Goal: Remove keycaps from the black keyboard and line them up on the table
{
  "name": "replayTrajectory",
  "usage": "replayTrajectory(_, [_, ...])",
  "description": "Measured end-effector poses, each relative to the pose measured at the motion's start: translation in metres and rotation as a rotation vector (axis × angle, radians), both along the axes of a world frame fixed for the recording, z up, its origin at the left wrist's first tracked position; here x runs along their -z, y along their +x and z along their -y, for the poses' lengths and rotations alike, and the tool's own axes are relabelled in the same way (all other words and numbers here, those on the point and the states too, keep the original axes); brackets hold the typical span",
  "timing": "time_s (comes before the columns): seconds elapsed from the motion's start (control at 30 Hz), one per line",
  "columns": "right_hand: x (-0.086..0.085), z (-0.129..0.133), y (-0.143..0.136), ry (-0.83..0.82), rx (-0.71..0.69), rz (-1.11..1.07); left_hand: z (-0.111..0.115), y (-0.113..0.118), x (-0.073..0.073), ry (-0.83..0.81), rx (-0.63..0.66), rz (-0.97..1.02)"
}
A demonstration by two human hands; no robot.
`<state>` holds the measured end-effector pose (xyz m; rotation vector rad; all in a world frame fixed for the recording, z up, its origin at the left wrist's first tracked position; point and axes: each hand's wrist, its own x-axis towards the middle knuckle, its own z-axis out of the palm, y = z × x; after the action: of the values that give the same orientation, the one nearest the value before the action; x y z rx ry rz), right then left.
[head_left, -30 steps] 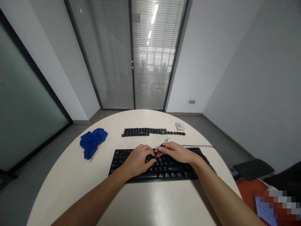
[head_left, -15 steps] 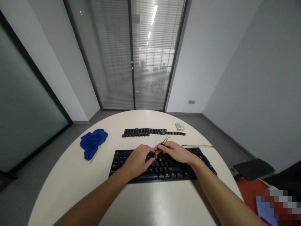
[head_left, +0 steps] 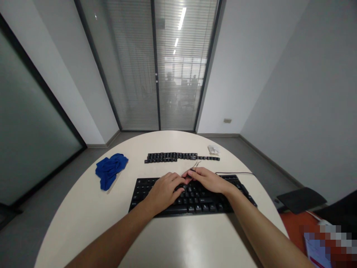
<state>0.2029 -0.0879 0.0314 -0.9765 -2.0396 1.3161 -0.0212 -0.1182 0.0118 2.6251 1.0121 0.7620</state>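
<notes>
A black keyboard (head_left: 173,212) lies in front of me, partly covered by both hands. My right hand (head_left: 205,178) is closed over its upper middle, gripping a keycap puller (head_left: 196,163) whose thin wire prongs point away from me. The puller's dark handle is mostly hidden in the fingers. My left hand (head_left: 167,190) rests on the keys just to the left, thumb and forefinger apart. Its fingertips reach the right hand's fingers; whether a keycap is between them is hidden. Beyond the keyboard, loose black keycaps (head_left: 161,158) lie in rows.
A crumpled blue cloth (head_left: 110,169) lies at the left of the round white table (head_left: 80,208), with a thin pale stick (head_left: 113,183) beside it. A small clear bag (head_left: 213,150) sits at the back right. The keyboard's cable (head_left: 237,172) runs off the right edge.
My left fingertips have shifted slightly right and forward, towards the right hand's fingers. The right hand stays nearly still with the keycap puller.
</notes>
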Motion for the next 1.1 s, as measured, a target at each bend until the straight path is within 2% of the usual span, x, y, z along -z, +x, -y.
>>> replayTrajectory(0.2, [0.007,-0.003,0.001,-0.037,0.029,-0.056,0.002,0.002,-0.002,0.08,0.009,-0.088])
replayTrajectory(0.5, [0.005,-0.004,0.003,-0.037,0.003,-0.055,0.003,0.0,-0.004,0.081,0.102,-0.045])
replayTrajectory(0.77, [-0.002,0.002,-0.003,0.074,0.038,0.006,0.002,-0.001,-0.007,0.071,0.132,-0.009])
replayTrajectory(1.1, [0.016,-0.006,-0.007,0.067,0.163,-0.011,0.003,0.0,-0.005,0.033,0.095,0.09])
